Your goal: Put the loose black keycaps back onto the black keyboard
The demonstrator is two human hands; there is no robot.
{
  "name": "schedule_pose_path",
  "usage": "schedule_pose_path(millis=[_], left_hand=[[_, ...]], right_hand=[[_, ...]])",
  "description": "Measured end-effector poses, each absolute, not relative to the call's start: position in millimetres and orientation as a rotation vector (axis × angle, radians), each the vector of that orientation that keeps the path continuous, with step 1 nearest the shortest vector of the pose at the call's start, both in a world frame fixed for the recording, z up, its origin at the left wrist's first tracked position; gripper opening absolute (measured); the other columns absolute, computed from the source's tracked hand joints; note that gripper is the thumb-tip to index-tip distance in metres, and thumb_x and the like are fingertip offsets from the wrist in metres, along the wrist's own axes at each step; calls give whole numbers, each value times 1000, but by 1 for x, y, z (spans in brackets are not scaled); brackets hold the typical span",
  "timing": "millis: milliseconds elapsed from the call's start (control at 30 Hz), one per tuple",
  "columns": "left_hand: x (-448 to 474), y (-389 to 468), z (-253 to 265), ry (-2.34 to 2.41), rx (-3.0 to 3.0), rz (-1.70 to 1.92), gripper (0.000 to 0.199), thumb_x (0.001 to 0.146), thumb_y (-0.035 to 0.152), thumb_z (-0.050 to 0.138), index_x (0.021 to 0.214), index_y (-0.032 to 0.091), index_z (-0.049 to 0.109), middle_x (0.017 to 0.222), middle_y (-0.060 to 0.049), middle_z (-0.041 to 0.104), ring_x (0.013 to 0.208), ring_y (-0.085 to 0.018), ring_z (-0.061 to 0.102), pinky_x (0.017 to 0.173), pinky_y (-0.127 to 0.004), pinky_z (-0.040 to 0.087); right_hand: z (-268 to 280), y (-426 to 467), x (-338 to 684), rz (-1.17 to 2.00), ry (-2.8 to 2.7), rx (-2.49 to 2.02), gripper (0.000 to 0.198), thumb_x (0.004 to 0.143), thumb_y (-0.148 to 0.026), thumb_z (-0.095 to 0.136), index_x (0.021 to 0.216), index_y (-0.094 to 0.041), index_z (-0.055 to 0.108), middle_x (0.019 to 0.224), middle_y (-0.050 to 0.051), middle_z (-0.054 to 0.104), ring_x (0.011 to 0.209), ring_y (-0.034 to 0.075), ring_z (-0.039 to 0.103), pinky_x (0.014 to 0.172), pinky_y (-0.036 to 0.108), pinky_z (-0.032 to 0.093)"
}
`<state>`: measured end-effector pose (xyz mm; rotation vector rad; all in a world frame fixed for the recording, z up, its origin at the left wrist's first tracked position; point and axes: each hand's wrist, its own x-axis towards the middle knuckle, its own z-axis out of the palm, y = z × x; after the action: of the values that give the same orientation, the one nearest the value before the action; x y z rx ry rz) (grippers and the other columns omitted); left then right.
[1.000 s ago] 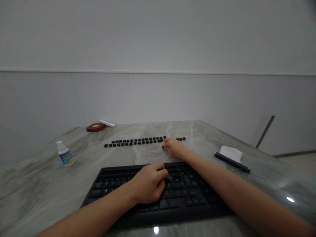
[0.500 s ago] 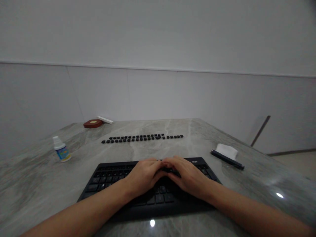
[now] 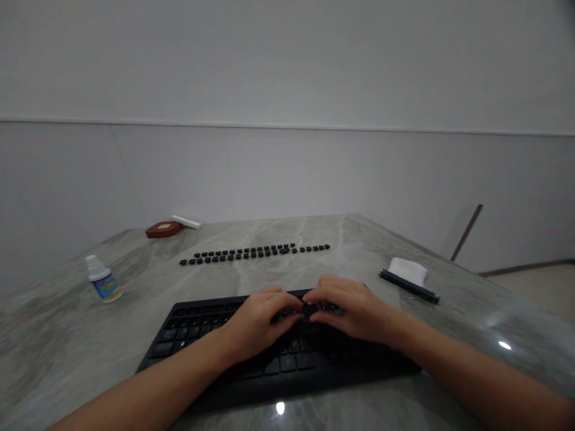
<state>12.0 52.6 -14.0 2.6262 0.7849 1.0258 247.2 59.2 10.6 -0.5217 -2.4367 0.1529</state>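
We count two hands: a left hand [image 3: 258, 320] and a right hand [image 3: 354, 308]. On the grey surface [image 3: 251, 278] we have one black keyboard [image 3: 278, 383], one bottle [image 3: 106, 285] at the left, one reddish box [image 3: 163, 230] and one white bar [image 3: 187, 222] at the far left, and one white cloth [image 3: 408, 269] with one dark stick [image 3: 408, 286] at the right. Beyond the keyboard we make out roughly fifteen loose keys in a far row [image 3: 247, 249] and about twenty in a near row [image 3: 238, 257].

One small dark key [image 3: 309, 310] sits pinched between the right thumb and forefinger, above the keyboard's far half. The left fingers are bent just beside it; we cannot tell whether they grip it too.

Our hands and forearms hide much of the keyboard, the forearms are cut off at the near edge, and we cannot read the key markings.
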Motion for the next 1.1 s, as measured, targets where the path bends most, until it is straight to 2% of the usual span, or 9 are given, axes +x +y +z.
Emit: schedule_pose_path(millis=[100, 167, 367, 667, 967, 1100], left_hand=[[13, 53, -13, 743, 2699, 915, 16, 88, 10, 52, 96, 16, 64, 93, -6, 66, 87, -18, 59, 79, -31, 49], [14, 53, -12, 697, 2735, 843, 18, 87, 7, 50, 94, 15, 64, 97, -6, 67, 89, -19, 58, 82, -32, 48], [14, 53, -11, 691, 2733, 814, 21, 85, 5, 49, 97, 15, 64, 96, -6, 67, 90, -19, 57, 84, -33, 48], [14, 52, -9, 719, 2774, 734, 29, 89, 7, 46, 112, 15, 61, 102, -7, 65, 94, -20, 57, 86, -36, 48], [14, 52, -8, 714, 2786, 720, 31, 91, 8, 44, 116, 15, 61, 104, -8, 63, 95, -20, 56, 87, -35, 48], [13, 52, -7, 723, 2799, 690, 33, 90, 8, 46, 116, 18, 62, 105, -7, 62, 95, -20, 55, 86, -35, 49]], right_hand=[[9, 66, 247, 274, -2466, -546, 8, 85, -21, 65, 84, -16, 72, 78, 5, 66, 73, 14, 62, 67, 25, 50], [7, 69, 247, 391, -2497, -640, 6, 81, -19, 69, 78, -17, 74, 75, 3, 67, 68, 13, 62, 64, 23, 50], [4, 72, 248, 497, -2517, -761, 9, 79, -16, 69, 83, -17, 77, 79, 5, 71, 72, 14, 65, 68, 25, 50], [0, 80, 252, 673, -2427, -724, 8, 77, -21, 70, 79, -16, 76, 77, 5, 73, 71, 14, 67, 68, 24, 52], [-1, 86, 254, 875, -2321, -802, 12, 77, -27, 72, 77, -16, 76, 77, 5, 74, 72, 15, 68, 69, 25, 53], [2, 85, 254, 806, -2426, -739, 11, 78, -24, 70, 79, -15, 76, 79, 6, 73, 72, 15, 67, 70, 25, 53]])
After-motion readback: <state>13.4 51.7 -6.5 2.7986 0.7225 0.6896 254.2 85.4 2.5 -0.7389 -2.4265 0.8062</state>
